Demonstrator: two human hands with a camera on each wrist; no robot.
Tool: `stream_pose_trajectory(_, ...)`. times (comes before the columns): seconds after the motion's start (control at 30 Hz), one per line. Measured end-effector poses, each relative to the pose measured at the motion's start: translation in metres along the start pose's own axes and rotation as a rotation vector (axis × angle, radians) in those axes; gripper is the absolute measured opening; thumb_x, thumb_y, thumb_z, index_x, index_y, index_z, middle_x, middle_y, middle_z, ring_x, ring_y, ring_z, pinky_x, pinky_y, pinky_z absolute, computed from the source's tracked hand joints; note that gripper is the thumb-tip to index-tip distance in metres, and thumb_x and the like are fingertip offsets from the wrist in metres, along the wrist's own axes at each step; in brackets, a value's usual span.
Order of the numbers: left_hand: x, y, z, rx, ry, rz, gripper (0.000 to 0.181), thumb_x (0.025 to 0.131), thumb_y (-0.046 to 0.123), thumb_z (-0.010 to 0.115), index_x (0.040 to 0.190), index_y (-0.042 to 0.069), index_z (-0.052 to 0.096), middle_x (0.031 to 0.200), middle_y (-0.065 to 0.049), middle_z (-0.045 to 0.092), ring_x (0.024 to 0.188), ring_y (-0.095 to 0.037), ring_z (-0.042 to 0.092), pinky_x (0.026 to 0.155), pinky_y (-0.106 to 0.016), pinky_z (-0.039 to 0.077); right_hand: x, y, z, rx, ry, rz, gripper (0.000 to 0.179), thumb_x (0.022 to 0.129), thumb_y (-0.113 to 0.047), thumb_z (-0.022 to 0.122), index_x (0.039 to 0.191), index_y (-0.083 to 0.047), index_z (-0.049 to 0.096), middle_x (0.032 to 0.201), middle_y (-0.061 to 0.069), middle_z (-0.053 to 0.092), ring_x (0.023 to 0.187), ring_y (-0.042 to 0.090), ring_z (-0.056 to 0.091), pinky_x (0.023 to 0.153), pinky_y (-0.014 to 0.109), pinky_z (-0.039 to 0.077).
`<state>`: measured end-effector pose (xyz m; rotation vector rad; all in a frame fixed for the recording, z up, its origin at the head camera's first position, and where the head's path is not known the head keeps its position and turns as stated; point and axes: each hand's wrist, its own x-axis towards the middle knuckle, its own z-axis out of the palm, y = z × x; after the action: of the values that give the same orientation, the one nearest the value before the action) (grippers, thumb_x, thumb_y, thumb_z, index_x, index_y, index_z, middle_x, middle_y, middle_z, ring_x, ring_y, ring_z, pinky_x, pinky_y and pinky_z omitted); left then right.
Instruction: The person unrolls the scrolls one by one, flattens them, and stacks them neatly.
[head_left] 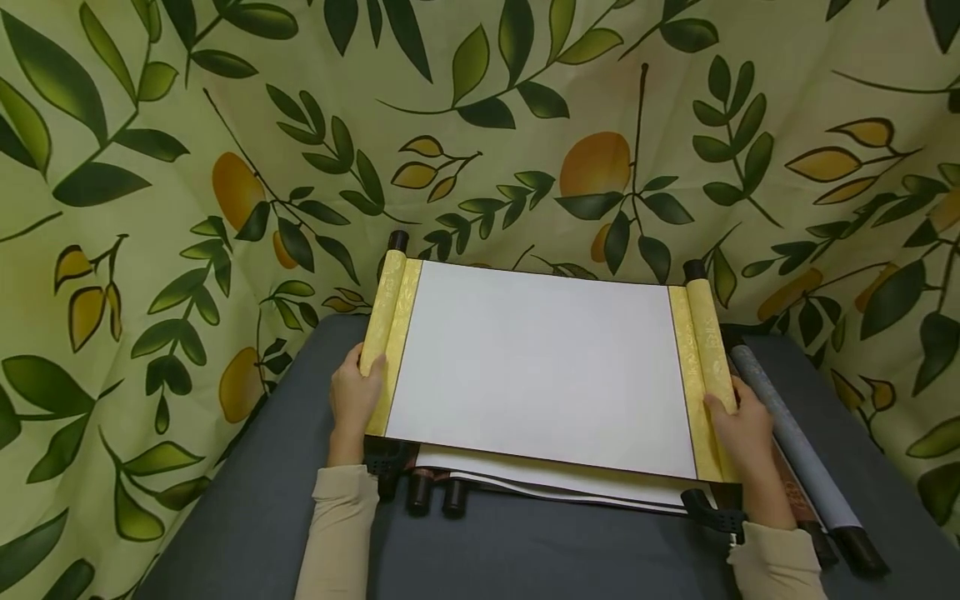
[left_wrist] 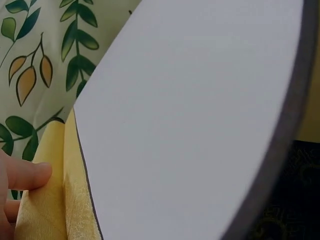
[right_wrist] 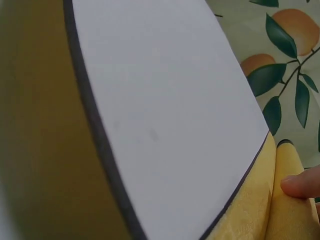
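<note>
A blank white scroll (head_left: pixel 540 367) with yellow brocade ends is held spread out above the table, its left side a little higher in the head view. My left hand (head_left: pixel 357 393) grips its left yellow roller, thumb lying along the front, as the left wrist view shows on the yellow brocade (left_wrist: pixel 45 200). At the other end my right hand (head_left: pixel 744 421) grips the right roller, and its thumb presses the yellow roll (right_wrist: pixel 287 220) in the right wrist view. Black knobs cap the tops of both rollers. Fingers behind the rollers are mostly hidden.
Beneath the held scroll lies another white scroll (head_left: pixel 570 492) with dark roller knobs (head_left: pixel 454 497), partly covered. A rolled blue-grey scroll (head_left: pixel 798 442) and a brown patterned one (head_left: pixel 797 492) lie at the right of the dark grey table (head_left: pixel 555 554). Leaf-printed cloth (head_left: pixel 480 125) hangs behind.
</note>
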<state>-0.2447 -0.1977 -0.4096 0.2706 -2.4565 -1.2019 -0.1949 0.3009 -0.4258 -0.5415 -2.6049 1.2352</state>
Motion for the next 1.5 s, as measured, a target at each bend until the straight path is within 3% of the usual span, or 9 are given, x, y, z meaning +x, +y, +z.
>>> stream_pose_trajectory(0.17,-0.002,-0.008,-0.003,0.02,-0.073,-0.06,0.055,0.098,0.032,0.053,0.144,0.003,0.042,0.133,-0.024,0.057,0.109,-0.041,0.061,0.088,-0.053,0.049,0.0,0.003,0.007,-0.03,-0.06,-0.003,0.06,0.101,-0.021,0.041,0.149,0.008,0.02,0.141,0.04,0.037,0.117,0.05,0.047,0.092,0.058,0.042)
stream_pose_trajectory(0.33,-0.001,-0.017,-0.003,0.043,-0.145,-0.121,0.06,0.098,0.036,0.05,0.147,0.004,0.037,0.143,-0.023,0.049,0.125,-0.043,0.052,0.1,-0.057,0.044,0.004,0.01,0.013,-0.096,-0.123,-0.006,0.061,0.101,-0.019,0.04,0.15,0.008,0.016,0.143,0.041,0.032,0.121,0.055,0.042,0.096,0.062,0.04)
stream_pose_trajectory(0.53,-0.003,-0.027,-0.004,0.057,-0.181,-0.155,0.06,0.099,0.034,0.049,0.147,0.002,0.036,0.146,-0.024,0.045,0.131,-0.044,0.046,0.104,-0.058,0.04,0.007,0.013,0.019,-0.156,-0.216,0.01,0.066,0.1,-0.019,0.04,0.149,0.013,0.008,0.148,0.043,0.019,0.135,0.059,0.022,0.11,0.064,0.028)
stream_pose_trajectory(0.73,-0.005,-0.034,-0.002,0.086,-0.182,-0.173,0.057,0.098,0.032,0.051,0.144,0.0,0.04,0.141,-0.027,0.049,0.123,-0.045,0.052,0.098,-0.057,0.045,0.007,0.015,0.026,-0.182,-0.22,0.017,0.066,0.099,-0.016,0.041,0.147,0.015,0.009,0.149,0.041,0.018,0.137,0.057,0.02,0.113,0.062,0.026)
stream_pose_trajectory(0.97,-0.008,-0.039,0.003,0.099,-0.197,-0.181,0.057,0.098,0.031,0.05,0.145,-0.001,0.039,0.138,-0.029,0.051,0.117,-0.045,0.056,0.093,-0.056,0.047,0.006,0.02,0.029,-0.178,-0.215,-0.015,0.061,0.098,-0.013,0.042,0.145,0.018,0.019,0.143,0.044,0.029,0.127,0.057,0.037,0.103,0.063,0.037)
stream_pose_trajectory(1.13,-0.009,-0.044,0.004,0.121,-0.203,-0.184,0.057,0.098,0.03,0.05,0.144,-0.002,0.04,0.134,-0.029,0.054,0.11,-0.044,0.059,0.089,-0.054,0.048,0.006,0.02,0.034,-0.168,-0.242,0.01,0.064,0.098,-0.014,0.042,0.146,0.018,0.012,0.147,0.043,0.021,0.134,0.057,0.027,0.108,0.063,0.032)
stream_pose_trajectory(1.5,-0.009,-0.052,0.012,0.137,-0.201,-0.167,0.052,0.097,0.025,0.052,0.137,-0.007,0.046,0.127,-0.032,0.057,0.104,-0.044,0.061,0.084,-0.051,0.05,0.002,0.025,0.039,-0.182,-0.182,-0.017,0.063,0.096,-0.011,0.045,0.144,0.019,0.018,0.142,0.045,0.028,0.129,0.058,0.034,0.105,0.063,0.035)
